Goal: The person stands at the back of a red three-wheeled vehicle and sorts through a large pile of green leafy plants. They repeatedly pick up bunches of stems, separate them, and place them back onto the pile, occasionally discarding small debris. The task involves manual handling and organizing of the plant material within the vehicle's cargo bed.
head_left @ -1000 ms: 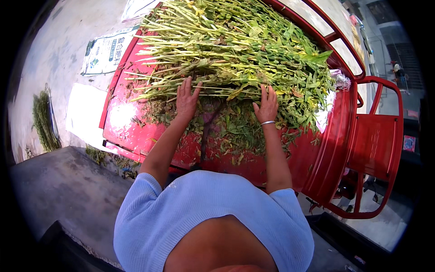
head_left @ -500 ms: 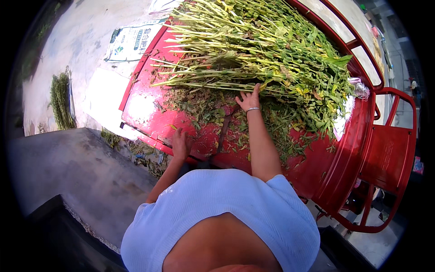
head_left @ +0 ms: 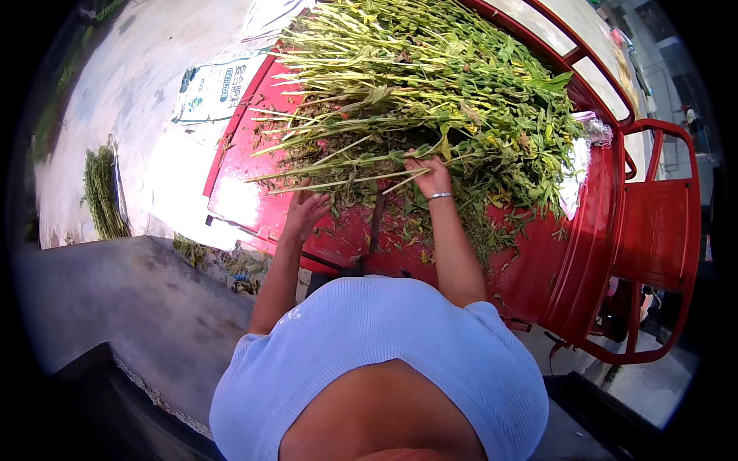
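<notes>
A large heap of cut green plant stalks (head_left: 415, 77), leafy and yellowing in places, covers the far part of a red metal cart bed (head_left: 338, 238). They look like sesame; bare stem ends point left and leafy tops right. My right hand (head_left: 433, 177), with a silver bangle at the wrist, is closed around a few stalks (head_left: 338, 166) at the heap's near edge. Just below the stem ends of these stalks, my left hand (head_left: 306, 215) is held up with its fingers apart, gripping nothing. Whether its fingertips touch the stems, I cannot tell.
Loose leaves (head_left: 492, 230) litter the near cart bed. Red railings (head_left: 653, 230) rise at the right, beside a pale plastic sack (head_left: 576, 180). A printed white sack (head_left: 211, 91) lies on concrete at the left, where a stalk bundle (head_left: 104, 188) stands farther out.
My right hand has closed on a few stalks at the near edge and drawn them slightly toward me. My left hand has moved up toward their stem ends.
</notes>
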A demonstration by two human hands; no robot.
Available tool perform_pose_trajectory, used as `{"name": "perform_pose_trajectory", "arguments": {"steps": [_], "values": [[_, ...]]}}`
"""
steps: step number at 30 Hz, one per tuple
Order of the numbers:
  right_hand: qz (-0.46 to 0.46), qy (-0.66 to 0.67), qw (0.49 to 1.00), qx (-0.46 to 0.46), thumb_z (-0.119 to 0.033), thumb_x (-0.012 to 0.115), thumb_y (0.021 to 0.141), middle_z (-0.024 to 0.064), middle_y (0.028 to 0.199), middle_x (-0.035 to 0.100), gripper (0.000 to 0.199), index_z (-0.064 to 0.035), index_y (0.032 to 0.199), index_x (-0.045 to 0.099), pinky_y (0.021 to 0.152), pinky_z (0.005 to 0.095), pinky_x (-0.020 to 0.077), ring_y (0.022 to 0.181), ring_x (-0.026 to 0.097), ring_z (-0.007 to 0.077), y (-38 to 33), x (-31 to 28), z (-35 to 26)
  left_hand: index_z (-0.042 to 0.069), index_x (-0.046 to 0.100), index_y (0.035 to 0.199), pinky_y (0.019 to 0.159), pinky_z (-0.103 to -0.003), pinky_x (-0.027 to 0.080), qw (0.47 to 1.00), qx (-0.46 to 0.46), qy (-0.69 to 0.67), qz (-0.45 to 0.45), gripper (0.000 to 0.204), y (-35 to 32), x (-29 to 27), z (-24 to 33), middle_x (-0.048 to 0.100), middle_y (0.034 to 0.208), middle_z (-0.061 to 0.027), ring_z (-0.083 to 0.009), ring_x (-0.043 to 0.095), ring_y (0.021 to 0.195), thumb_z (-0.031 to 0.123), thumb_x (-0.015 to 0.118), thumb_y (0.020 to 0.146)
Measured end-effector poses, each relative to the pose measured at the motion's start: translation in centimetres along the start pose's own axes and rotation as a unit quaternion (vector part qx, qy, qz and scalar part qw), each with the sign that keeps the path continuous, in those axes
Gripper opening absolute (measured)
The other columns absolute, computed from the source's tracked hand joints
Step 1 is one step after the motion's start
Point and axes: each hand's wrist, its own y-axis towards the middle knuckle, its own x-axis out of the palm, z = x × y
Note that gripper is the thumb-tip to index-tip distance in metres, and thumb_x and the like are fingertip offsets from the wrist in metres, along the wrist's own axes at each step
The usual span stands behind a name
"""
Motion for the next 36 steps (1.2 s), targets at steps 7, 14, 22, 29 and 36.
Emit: {"name": "perform_pose_trajectory", "arguments": {"steps": [7,14,22,29,36], "values": [[0.042,0.008,0.999,0.008,0.01,0.035,0.08,0.0282,0.124,0.041,0.077,-0.0088,0.144,-0.002,0.089,0.0463,0.0483,0.112,0.049,0.0385,-4.5,-2.0,-0.1,0.012,0.053,0.116,0.094,-0.044,0.043,0.968,0.017,-0.246,-0.037,0.041,1.0,2.3,0.5,0.05,0.127,-0.0127,-0.0267,0.049,0.114,0.042,0.056,0.087],[0.027,-0.082,0.993,0.077,-0.014,0.043,0.094,0.0227,0.103,0.06,0.025,0.0013,0.113,0.047,0.077,0.0416,0.0531,0.094,0.061,0.0311,-9.6,-5.4,0.6,0.011,0.056,0.108,0.079,-0.033,0.047,0.992,-0.03,-0.121,0.03,0.051,-1.1,1.2,-0.6,0.057,0.116,-0.0106,-0.0214,0.056,0.093,0.056,0.042,0.089],[0.077,-0.056,0.995,0.037,-0.008,0.039,0.092,0.0223,0.096,0.062,0.031,0.0001,0.121,0.041,0.061,0.0337,0.0519,0.077,0.064,0.0255,-15.2,-8.6,1.9,0.007,0.056,0.098,0.049,-0.022,0.036,0.985,-0.085,0.14,0.053,0.06,-5.3,3.0,0.5,0.054,0.068,-0.004,-0.0111,0.045,0.055,0.06,0.031,0.091],[-0.085,-0.006,0.996,0.015,-0.016,0.04,0.095,0.0107,0.092,0.063,0.023,-0.006,0.111,0.053,0.066,0.0335,0.0505,0.082,0.061,0.0213,-22.2,-2.4,3.4,0.006,0.055,0.094,0.065,-0.026,0.05,0.997,-0.03,-0.002,-0.067,0.048,-7.9,4.9,-4.3,0.062,0.079,-0.008,-0.0164,0.062,0.071,0.051,0.036,0.093],[0.02,-0.091,0.993,0.073,-0.027,0.043,0.095,0.0074,0.095,0.062,0.027,-0.0077,0.111,0.054,0.062,0.0332,0.0509,0.084,0.062,0.0204,-18.8,-4.2,10.7,0.003,0.055,0.115,0.088,-0.032,0.044,0.939,-0.016,0.196,-0.281,0.036,-9.4,9.5,-6.0,0.06,0.109,-0.0096,-0.0187,0.057,0.1,0.031,0.048,0.094]]}}
